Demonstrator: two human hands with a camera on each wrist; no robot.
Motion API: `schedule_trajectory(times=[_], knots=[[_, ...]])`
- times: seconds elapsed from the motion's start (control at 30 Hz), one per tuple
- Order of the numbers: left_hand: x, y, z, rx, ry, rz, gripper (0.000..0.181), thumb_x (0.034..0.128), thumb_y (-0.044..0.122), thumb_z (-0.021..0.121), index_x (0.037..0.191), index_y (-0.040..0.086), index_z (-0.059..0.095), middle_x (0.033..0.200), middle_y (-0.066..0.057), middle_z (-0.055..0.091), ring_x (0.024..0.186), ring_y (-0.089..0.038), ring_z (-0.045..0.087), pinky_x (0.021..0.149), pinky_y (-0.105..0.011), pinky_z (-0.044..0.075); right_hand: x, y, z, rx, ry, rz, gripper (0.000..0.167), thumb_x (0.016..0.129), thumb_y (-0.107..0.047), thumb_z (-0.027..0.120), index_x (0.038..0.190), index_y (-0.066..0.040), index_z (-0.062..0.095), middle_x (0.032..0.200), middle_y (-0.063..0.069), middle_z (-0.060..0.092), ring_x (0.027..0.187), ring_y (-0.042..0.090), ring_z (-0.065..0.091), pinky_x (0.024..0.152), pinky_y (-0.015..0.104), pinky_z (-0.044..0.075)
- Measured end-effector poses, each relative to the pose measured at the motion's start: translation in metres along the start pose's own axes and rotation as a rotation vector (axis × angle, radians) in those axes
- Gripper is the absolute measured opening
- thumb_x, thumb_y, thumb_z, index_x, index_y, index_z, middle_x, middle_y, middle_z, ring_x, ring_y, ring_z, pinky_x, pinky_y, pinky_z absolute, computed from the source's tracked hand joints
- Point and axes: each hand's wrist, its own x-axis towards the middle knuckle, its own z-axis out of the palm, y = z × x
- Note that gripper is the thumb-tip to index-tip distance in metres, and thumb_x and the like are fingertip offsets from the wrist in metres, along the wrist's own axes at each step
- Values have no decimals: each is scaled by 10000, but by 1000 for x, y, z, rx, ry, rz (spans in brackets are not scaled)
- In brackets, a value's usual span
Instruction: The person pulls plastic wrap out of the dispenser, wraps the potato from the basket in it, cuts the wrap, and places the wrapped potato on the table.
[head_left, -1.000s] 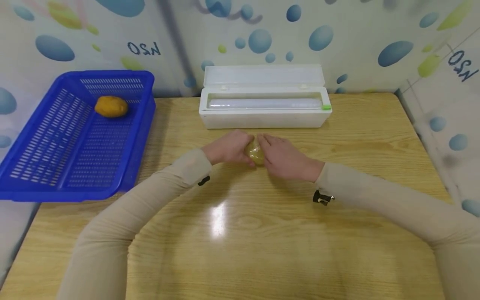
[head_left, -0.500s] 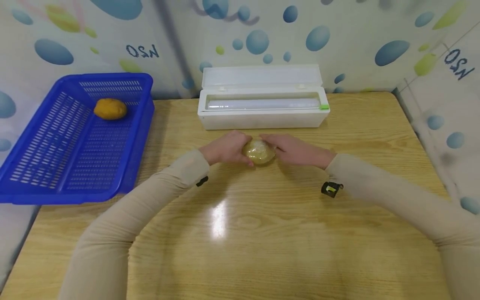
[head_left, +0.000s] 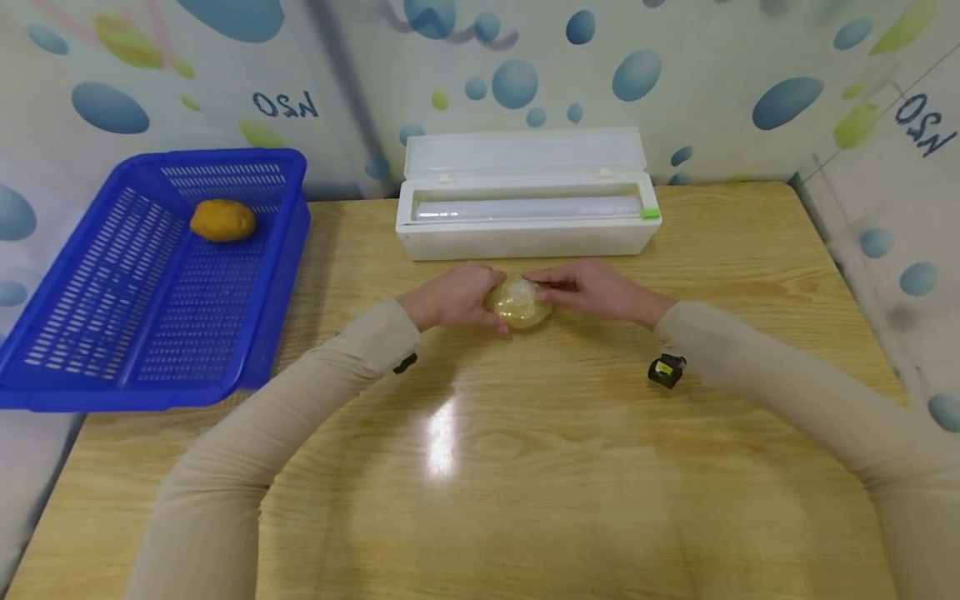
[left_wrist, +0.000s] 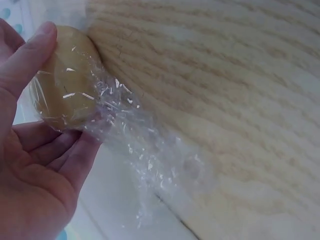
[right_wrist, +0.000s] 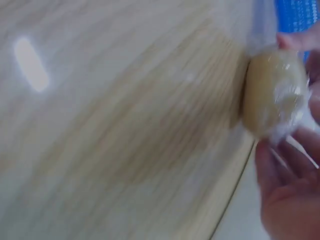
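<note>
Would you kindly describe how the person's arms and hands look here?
The person wears long beige sleeves; the left hand and right hand are ungloved. A small black device shows below each cuff, the right one bearing a yellowish patch.

- On the worktop (head_left: pixel 487 500), along its far side: box (head_left: pixel 528 243), just before the wall (head_left: pixel 712 67).
- In the box: film roll (head_left: pixel 528 208); behind the roll, lid (head_left: pixel 525 156).
- Near, before the box: wrapped produce (head_left: pixel 519 304), between left hand (head_left: pixel 459 296) and right hand (head_left: pixel 596 290).
- Left of the box and both hands: basket (head_left: pixel 187 398).
- In the basket, towards its far end: second piece of produce (head_left: pixel 223 221).
</note>
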Motion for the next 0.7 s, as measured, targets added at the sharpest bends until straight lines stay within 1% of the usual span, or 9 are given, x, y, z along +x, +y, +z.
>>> schedule_trajectory(times=[0.07, 0.17, 0.23, 0.27, 0.37, 0.43, 0.53, 0.6, 0.7], knots=[[-1, 0, 1, -3, 8, 11, 601, 769, 353, 821, 1144, -52, 583, 953, -101, 642, 826, -209, 582, 778, -339, 483, 3, -4, 7, -20, -42, -11, 463, 1025, -180, 489, 1438, 12, 405, 1427, 173, 447, 1205, 250, 499, 1010, 412, 384], [-2, 0, 1, -5, 22, 21, 656, 764, 344, 826, 1207, -60, 560, 1001, -119, 654, 879, -225, 603, 833, -348, 482, 7, -11, 17, -28, -103, -13, 539, 1067, -242, 327, 1507, 39, 190, 1542, 206, 233, 1405, 310, 238, 1127, 429, 203], [-3, 0, 2, -7, 32, 14, 682, 762, 336, 830, 1237, -63, 546, 1036, -133, 657, 918, -237, 609, 861, -352, 477, 10, -15, 22, -36, -116, -8, 556, 1073, -251, 261, 1512, 54, 108, 1560, 221, 160, 1430, 321, 149, 1144, 426, 136], [-3, 1, 2, -3, 35, 10, 694, 763, 334, 830, 1250, -65, 538, 1051, -137, 658, 935, -240, 610, 872, -350, 474, 9, -17, 24, -36, -113, 5, 558, 1072, -254, 253, 1513, 52, 97, 1561, 221, 153, 1431, 318, 143, 1145, 426, 132], [-5, 3, 4, -9, 33, -3, 732, 769, 330, 826, 1293, -70, 507, 1062, -137, 655, 930, -233, 603, 866, -343, 473, 9, -20, 29, -36, -86, 33, 561, 1069, -254, 263, 1511, 54, 106, 1555, 229, 166, 1428, 325, 149, 1143, 435, 133], [-5, 4, 5, -8, 37, -5, 719, 775, 334, 821, 1279, -76, 514, 1032, -130, 652, 898, -225, 589, 844, -345, 474, 8, -21, 32, -39, -66, 46, 568, 1067, -257, 275, 1507, 62, 112, 1550, 238, 173, 1425, 336, 152, 1143, 441, 129], [-5, 5, 5, 6, 46, -13, 735, 775, 357, 817, 1279, -85, 514, 999, -121, 641, 868, -222, 574, 821, -353, 473, 8, -22, 36, -90, -33, 52, 581, 1067, -279, 283, 1502, 70, 122, 1539, 251, 193, 1419, 349, 170, 1142, 442, 135], [-5, 6, 5, 18, 48, -23, 723, 773, 365, 817, 1262, -81, 527, 1020, -125, 640, 898, -229, 583, 838, -358, 473, 8, -22, 36, -122, -28, 59, 592, 1067, -300, 281, 1503, 66, 117, 1536, 254, 198, 1418, 352, 176, 1142, 441, 139], [-4, 5, 4, 7, 37, -37, 755, 776, 347, 819, 1316, -68, 494, 1112, -148, 634, 984, -251, 594, 892, -360, 463, 10, -23, 32, -67, -47, 52, 591, 1067, -284, 294, 1498, 79, 117, 1531, 263, 199, 1416, 352, 176, 1141, 443, 144]])
